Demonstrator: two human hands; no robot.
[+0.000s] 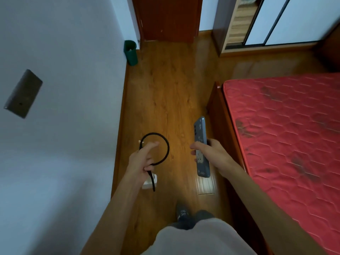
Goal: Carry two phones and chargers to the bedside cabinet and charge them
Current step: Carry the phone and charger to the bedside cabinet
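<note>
My left hand is closed around a looped black charging cable with a white charger block hanging below the fist. My right hand grips a grey-blue phone in a patterned case, held lengthwise and pointing away from me. A dark edge behind it may be a second phone, but I cannot tell. Both hands are above the wooden floor, in the aisle between the wall and the bed. No bedside cabinet shows in the head view.
A bed with a red quilted mattress and wooden frame fills the right. A white wall with a grey plate runs along the left. Ahead stand a green bin, a brown door and a sliding wardrobe.
</note>
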